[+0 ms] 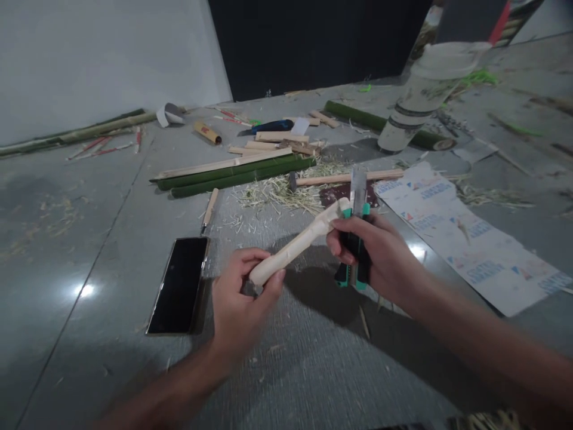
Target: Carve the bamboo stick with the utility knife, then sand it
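Left hand (237, 301) is gripping one pale stick (295, 248) by its near end; right hand (387, 254) is holding one green-black knife (362, 263), touching stick's far end, above floor (295, 382). One phone (179, 286), one blue knife (273, 126) lying; one lidded cup (412, 107) standing, contents hidden.

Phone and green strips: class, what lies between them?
In the head view, a wooden-handled tool lies between the phone and the green strips.
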A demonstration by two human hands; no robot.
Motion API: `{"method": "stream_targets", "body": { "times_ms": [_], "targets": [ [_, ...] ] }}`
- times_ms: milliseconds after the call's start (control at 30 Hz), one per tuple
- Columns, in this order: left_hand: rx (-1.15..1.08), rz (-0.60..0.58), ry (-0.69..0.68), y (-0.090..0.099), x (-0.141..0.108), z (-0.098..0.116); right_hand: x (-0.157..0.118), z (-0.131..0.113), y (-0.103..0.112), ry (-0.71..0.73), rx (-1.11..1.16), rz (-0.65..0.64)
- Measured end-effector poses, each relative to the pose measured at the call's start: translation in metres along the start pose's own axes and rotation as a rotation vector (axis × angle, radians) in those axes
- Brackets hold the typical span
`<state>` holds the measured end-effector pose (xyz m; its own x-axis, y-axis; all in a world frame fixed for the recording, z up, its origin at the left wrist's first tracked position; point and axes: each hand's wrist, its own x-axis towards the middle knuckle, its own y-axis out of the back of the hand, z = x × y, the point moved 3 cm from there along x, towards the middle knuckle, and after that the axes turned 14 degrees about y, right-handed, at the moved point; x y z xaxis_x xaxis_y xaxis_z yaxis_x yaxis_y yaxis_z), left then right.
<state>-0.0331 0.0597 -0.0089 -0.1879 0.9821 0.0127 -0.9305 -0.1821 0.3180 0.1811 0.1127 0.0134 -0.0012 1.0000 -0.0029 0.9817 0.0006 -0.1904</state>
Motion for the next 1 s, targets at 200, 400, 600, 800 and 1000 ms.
{"method": "stream_targets", "body": {
  "times_ms": [200,400,600,800,1000],
  "targets": [
    [-0.215,-0.055,0.102,-0.001,0.004,0.001,0.004,0.000,0.005,-0.009,-0.003,0.013],
    [-0.375,-0.062,0.095,0.000,0.007,0.004,0.009,0.003,0.015,0.022,-0.056,0.031],
    [-0.416,-0.066,0.088,0.000,0.007,0.003,0.007,0.008,0.013,0.004,-0.090,0.016],
    [-0.473,-0.083,0.139,0.000,0.008,-0.001,0.007,0.009,0.014,-0.044,-0.166,-0.041],
    [-0.537,-0.106,0.182,-0.002,0.013,-0.007,0.009,0.013,0.019,-0.105,-0.269,-0.138]
  ]
}}
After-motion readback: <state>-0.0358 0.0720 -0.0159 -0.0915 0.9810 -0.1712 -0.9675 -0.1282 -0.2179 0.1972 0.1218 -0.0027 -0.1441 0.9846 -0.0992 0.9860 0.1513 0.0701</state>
